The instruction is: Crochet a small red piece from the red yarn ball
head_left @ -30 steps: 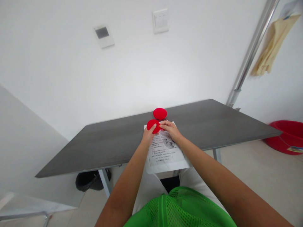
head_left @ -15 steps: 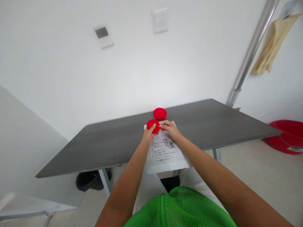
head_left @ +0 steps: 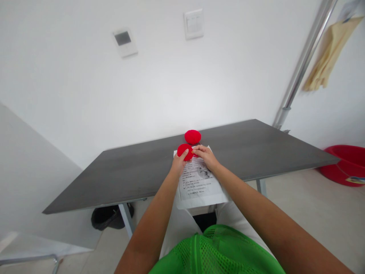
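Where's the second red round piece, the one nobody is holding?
In the head view, the free red round piece lies on the dark table, just beyond the printed sheet and the red piece both hands grip, toward the wall.

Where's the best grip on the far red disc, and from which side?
Likely the rim of the far red disc, pinched from above: it lies flat on the table, apart from the near red disc that the left hand and right hand hold.
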`<act>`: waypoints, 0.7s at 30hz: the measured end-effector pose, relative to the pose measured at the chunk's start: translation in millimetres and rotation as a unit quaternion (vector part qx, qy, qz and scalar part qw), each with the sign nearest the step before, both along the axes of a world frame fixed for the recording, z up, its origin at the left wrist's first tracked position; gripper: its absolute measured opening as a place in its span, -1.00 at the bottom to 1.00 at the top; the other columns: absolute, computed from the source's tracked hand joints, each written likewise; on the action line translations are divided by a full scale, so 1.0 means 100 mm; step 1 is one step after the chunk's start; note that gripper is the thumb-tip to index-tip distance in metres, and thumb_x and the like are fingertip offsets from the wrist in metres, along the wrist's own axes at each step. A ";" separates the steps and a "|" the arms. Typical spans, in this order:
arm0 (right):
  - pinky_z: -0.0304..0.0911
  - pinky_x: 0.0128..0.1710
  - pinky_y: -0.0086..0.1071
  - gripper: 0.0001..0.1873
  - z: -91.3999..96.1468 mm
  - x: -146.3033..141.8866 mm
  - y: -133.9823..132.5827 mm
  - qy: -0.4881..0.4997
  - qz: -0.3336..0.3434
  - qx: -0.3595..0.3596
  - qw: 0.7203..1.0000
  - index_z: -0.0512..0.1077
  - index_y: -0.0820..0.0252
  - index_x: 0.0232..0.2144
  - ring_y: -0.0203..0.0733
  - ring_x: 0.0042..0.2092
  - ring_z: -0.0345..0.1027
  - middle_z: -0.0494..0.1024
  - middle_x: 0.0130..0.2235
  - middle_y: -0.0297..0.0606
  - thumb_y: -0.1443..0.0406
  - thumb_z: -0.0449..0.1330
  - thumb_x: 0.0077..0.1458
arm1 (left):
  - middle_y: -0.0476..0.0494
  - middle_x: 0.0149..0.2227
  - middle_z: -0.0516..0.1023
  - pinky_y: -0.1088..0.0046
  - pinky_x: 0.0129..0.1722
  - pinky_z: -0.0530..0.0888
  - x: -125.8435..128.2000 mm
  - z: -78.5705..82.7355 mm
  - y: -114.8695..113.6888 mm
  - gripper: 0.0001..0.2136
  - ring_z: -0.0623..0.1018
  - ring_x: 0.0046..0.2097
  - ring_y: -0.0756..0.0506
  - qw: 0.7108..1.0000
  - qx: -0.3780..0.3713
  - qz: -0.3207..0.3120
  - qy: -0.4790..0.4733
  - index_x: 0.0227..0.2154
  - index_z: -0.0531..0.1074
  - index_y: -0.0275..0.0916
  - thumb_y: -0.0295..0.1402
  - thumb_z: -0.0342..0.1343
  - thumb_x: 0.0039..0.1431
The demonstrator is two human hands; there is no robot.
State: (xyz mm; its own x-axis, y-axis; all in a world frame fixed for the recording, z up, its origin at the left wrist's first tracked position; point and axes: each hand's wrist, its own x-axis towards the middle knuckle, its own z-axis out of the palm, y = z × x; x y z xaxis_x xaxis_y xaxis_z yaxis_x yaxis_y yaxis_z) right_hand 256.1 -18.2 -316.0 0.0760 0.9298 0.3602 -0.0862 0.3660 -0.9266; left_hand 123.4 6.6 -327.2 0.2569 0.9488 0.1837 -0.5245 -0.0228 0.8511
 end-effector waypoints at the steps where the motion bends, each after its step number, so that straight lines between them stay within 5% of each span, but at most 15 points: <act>1: 0.09 -0.34 -0.38 -0.86 0.00 0.00 0.00 0.003 0.000 0.000 1.000 0.45 0.16 -0.55 -0.31 -0.45 0.20 0.42 -0.54 -0.42 0.20 0.24 -0.17 | -0.06 -0.47 0.51 0.47 -0.50 0.32 0.00 0.00 0.00 -0.56 0.43 -0.52 0.02 1.000 -0.001 -0.001 0.000 -0.29 0.41 -0.33 -0.20 0.37 -0.22; 21: 0.09 -0.34 -0.37 -0.86 0.01 0.00 -0.01 -0.002 -0.006 0.015 1.000 0.46 0.15 -0.55 -0.31 -0.44 0.19 0.42 -0.51 -0.41 0.20 0.24 -0.17 | -0.06 -0.47 0.52 0.49 -0.50 0.34 0.00 -0.01 0.02 -0.58 0.44 -0.51 0.03 1.000 -0.005 -0.003 -0.005 -0.30 0.42 -0.32 -0.20 0.37 -0.22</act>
